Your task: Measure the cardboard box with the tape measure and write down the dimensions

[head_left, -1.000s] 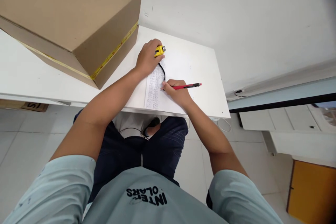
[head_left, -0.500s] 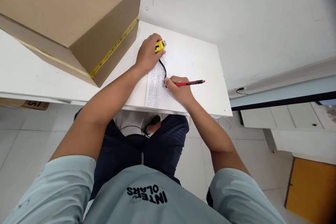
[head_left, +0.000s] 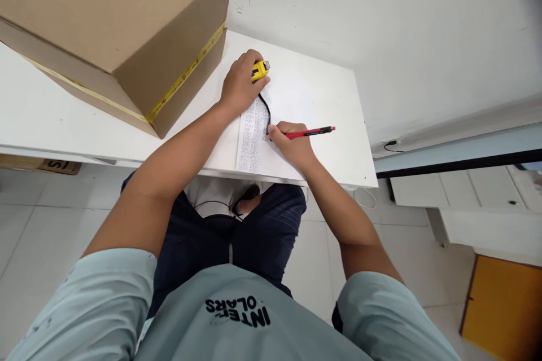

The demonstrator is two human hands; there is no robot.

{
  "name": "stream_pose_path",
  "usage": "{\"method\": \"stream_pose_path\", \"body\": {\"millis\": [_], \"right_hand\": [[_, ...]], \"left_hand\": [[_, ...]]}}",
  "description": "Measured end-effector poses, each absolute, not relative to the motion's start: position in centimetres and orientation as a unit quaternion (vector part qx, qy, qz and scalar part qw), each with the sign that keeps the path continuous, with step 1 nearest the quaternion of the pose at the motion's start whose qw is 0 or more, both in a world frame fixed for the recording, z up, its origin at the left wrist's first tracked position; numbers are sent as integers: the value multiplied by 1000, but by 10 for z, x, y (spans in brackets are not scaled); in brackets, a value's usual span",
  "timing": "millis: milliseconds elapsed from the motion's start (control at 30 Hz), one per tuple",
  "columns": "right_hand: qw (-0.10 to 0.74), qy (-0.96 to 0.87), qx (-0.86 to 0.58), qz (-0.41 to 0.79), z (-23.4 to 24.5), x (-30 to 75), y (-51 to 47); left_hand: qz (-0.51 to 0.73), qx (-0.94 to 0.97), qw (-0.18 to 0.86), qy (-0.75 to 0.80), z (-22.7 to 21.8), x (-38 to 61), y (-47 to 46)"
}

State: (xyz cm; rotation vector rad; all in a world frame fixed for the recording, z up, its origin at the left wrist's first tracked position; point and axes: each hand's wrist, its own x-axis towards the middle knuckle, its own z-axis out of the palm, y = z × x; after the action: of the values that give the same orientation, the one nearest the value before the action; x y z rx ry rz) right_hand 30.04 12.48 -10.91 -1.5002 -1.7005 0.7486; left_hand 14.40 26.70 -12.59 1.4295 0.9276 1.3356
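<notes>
My left hand (head_left: pixel 241 82) is closed around a yellow tape measure (head_left: pixel 259 70), its metal end pointing right, over the far part of a paper sheet. A black strap (head_left: pixel 266 108) hangs from the tape measure and curves down to my right hand. My right hand (head_left: pixel 294 144) grips a red mechanical pencil (head_left: pixel 311 132) with a black upper part, its writing end at the page. Dense handwriting fills the left side of the white paper (head_left: pixel 249 146), while my right hand rests on its blank right side.
A large cardboard box (head_left: pixel 169 67) with yellow tape stands on the left of the white table (head_left: pixel 339 118). The wall (head_left: pixel 359 11) rises behind the table. Right of the table are a small black cable (head_left: pixel 390 145), white drawers (head_left: pixel 457 189) and an orange panel (head_left: pixel 503 299).
The view has shifted slightly. Both hands keep their grips on the tape measure and the pencil, and the pencil's tilt has barely changed.
</notes>
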Motion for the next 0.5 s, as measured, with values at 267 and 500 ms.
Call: {"method": "stream_pose_path", "body": {"millis": [267, 500], "right_hand": [[377, -655, -589, 286, -109, 300, 126], [370, -648, -584, 318, -107, 299, 126]], "left_hand": [[547, 647, 366, 385, -118, 143, 260], [522, 695, 288, 402, -121, 145, 265]]}}
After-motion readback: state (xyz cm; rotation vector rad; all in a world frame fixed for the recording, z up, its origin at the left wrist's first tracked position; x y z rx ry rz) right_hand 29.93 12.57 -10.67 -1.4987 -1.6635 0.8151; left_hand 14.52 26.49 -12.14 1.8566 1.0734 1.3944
